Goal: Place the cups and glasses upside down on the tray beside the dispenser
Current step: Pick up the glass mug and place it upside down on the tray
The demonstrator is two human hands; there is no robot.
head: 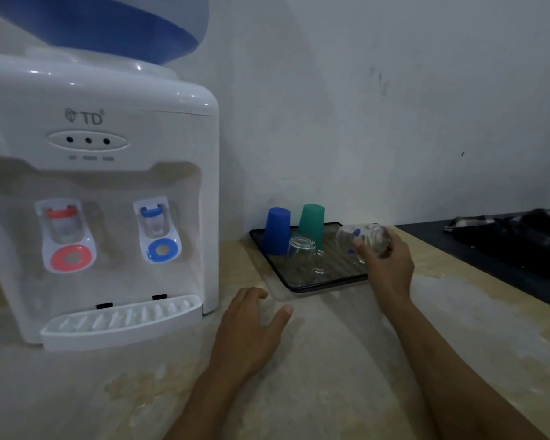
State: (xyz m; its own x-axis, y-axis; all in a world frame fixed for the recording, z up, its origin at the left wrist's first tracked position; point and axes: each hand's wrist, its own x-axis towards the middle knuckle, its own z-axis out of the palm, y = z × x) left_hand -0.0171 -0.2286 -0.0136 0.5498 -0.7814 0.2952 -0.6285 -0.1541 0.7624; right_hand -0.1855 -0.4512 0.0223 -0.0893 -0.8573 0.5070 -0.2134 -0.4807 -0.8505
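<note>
At the far left stands the white plastic water dispenser (99,198), with its red hot tap and blue cold tap above a ribbed drip grille, on the pale mottled counter (331,376). In front of it, the left hand (251,331) rests palm down on the counter, fingers (285,312) spread and released, holding nothing.

Just beside the dispenser lies the dark rectangular tray (299,285), pushed against the wall. On it, mouth down, stand the blue plastic cup (277,231) and the green plastic cup (311,225) at the back, with the clear glass handled mug (304,260), also inverted, just in front of them. The tray's right part looks free.

Over that right part, the right hand (389,265) grasps the clear drinking glass with blue dots (361,241) near its base, fingers curled around it. The glass is tipped on its side in the air, mid-turn, its mouth facing the mug, not yet touching the tray.

The risks lie in the landing. The glass is smooth and held near one end, so a loose grip during the turn could let it slip. Its rim is near the mug's handle, and a careless descent might knock glass on glass. Set too near the tray's raised right edge, the rim could straddle it and the glass would tilt.

At the far right lies a dark folded cloth (505,230) on a dark surface.
</note>
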